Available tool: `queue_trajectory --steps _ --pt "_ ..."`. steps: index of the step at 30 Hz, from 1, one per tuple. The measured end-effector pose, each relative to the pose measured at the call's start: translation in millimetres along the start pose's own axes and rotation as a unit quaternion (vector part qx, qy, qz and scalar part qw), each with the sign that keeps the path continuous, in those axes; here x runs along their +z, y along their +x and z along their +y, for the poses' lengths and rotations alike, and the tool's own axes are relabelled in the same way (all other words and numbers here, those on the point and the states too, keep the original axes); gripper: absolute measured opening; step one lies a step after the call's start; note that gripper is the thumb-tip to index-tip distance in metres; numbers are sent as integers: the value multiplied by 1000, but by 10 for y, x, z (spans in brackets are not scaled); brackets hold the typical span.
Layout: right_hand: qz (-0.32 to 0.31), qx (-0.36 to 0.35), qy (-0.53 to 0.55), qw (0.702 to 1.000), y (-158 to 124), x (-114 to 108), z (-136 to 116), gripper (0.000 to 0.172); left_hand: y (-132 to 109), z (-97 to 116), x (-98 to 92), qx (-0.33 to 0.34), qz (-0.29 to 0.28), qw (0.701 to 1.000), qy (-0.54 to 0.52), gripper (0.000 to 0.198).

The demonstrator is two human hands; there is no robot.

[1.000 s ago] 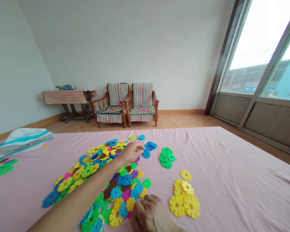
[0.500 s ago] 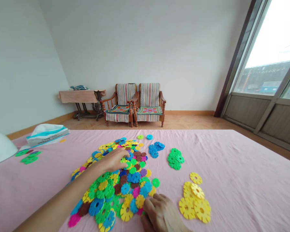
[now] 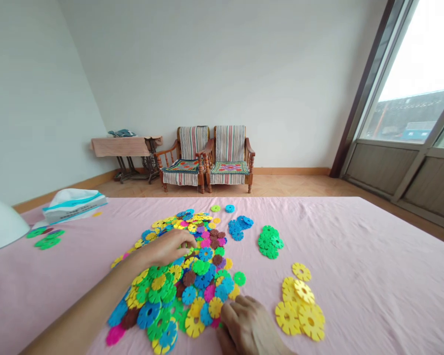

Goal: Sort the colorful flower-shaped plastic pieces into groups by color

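A heap of flat, notched plastic snowflake discs (image 3: 203, 281) in blue, green, yellow, brown, pink and purple covers the middle of the pink cloth. My left hand (image 3: 173, 245) reaches over the heap with its fingers bent down among the discs, thumb apart; I see nothing held. At the heap's near right edge rests my right hand (image 3: 248, 326), its fingers curled in beside a yellow disc (image 3: 215, 307); whatever lies inside them is hidden. Right of the heap lie separate clusters of blue discs (image 3: 238, 227), green discs (image 3: 270, 242) and yellow discs (image 3: 299, 311).
On the left are a white rounded object (image 3: 2, 224), a tissue pack (image 3: 75, 205) and a few green discs (image 3: 48, 240). A lime disc (image 3: 215, 208) and single blue disc (image 3: 230, 208) sit beyond the heap. Two wooden armchairs (image 3: 230, 148) stand past the pink-covered table (image 3: 373, 266).
My left hand has drawn back slightly to the left and its fingers are more bent. Discs under it have shifted, with green ones now nearer me. My right hand stays put.
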State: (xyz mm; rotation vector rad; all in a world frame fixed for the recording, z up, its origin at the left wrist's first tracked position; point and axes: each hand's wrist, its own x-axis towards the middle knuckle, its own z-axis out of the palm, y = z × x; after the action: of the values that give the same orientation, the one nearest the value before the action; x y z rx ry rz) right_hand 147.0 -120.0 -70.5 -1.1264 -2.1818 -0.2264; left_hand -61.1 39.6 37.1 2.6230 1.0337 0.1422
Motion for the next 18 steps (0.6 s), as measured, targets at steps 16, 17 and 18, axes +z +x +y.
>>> queue_trajectory --steps 16,17,18 --pt "-42 -3 0 999 -63 35 36 13 -20 -268 135 -14 63 997 31 15" --pt "-42 -4 0 999 -61 35 37 13 -6 -278 141 -21 71 997 25 20" --pt "-41 -5 0 999 -59 37 38 14 11 -286 146 -30 79 996 22 24"
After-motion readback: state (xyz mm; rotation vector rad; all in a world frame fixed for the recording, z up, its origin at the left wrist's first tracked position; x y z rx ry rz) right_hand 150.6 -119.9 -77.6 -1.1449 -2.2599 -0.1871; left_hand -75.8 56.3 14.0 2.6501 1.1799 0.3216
